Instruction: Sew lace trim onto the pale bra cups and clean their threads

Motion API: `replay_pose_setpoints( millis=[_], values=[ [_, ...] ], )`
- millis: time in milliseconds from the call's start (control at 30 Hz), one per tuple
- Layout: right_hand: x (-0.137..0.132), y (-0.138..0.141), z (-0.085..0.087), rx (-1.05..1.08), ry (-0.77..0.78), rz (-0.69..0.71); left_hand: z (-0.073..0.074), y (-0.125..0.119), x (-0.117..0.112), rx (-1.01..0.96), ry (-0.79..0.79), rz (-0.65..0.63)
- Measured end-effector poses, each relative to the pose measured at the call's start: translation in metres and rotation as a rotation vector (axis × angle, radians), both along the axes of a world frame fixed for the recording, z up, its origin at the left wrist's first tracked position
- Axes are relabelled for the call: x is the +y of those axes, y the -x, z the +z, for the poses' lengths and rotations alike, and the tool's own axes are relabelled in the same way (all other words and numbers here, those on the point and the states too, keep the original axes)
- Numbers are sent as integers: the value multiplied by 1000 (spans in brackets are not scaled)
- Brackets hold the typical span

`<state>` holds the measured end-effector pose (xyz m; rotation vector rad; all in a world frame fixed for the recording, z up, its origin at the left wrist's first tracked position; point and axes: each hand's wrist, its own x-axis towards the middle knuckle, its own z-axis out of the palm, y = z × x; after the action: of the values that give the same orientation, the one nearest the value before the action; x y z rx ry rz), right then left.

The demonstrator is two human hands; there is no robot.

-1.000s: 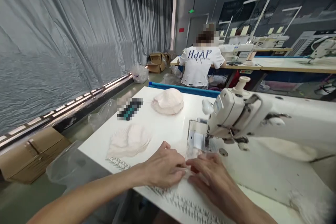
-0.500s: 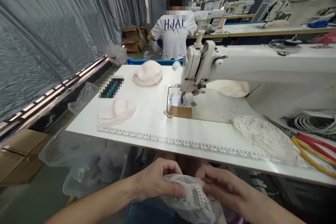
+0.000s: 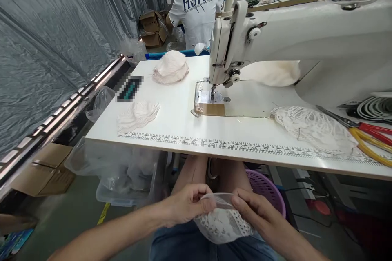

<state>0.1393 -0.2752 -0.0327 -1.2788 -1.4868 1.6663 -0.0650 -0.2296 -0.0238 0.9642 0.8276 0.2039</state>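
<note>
Over my lap, my left hand [image 3: 196, 204] pinches the upper left edge of a sheer white lace piece [image 3: 225, 224]. My right hand [image 3: 252, 208] grips its upper right edge between thumb and fingers. A see-through strip is stretched between the two hands, and the patterned lace hangs below in a rounded shape. Whether it is one layer or several I cannot tell. Beyond my hands is the white sewing table [image 3: 180, 118] with a ruler strip along its front edge. The sewing machine [image 3: 226, 49] stands on it, nothing visible under its needle.
Pale fabric cups [image 3: 170, 67] and a stack of lace pieces [image 3: 137, 116] lie left on the table. At right are more lace [image 3: 315, 128] and red-and-yellow-handled scissors [image 3: 364, 130]. A purple basket [image 3: 266, 191] stands below. A person [image 3: 197, 12] sits ahead.
My view has tilted downward, so table and machine sit higher. Both hands have drawn the lace piece's top edge taut, and its lace now hangs below them, facing me.
</note>
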Motion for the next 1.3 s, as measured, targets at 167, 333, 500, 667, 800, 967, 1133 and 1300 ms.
replay_pose_setpoints(
  millis=[167,333,500,667,800,967,1133,1300],
  values=[
    [-9,7,-8,-76,12,-73,-12,-2,-11,-20,102,35],
    [-11,9,-12,-90,19,-59,-18,-3,-14,-80,-24,102],
    [-8,10,-13,-127,-33,-67,-15,-9,-7,-228,-144,-25],
    [-5,7,-14,-207,-64,-79,-21,-16,2,-226,-63,-214],
    [-2,3,-14,-214,-27,-38,-21,-18,13,-166,-223,-461],
    [0,-1,-15,-24,128,-57,-20,-12,18,-193,-362,-450],
    [1,-3,-23,-24,100,-129,-23,-9,14,-127,-414,-412],
    [-4,-14,-25,-23,116,-93,-18,-7,13,-25,-309,-320]
  ],
)
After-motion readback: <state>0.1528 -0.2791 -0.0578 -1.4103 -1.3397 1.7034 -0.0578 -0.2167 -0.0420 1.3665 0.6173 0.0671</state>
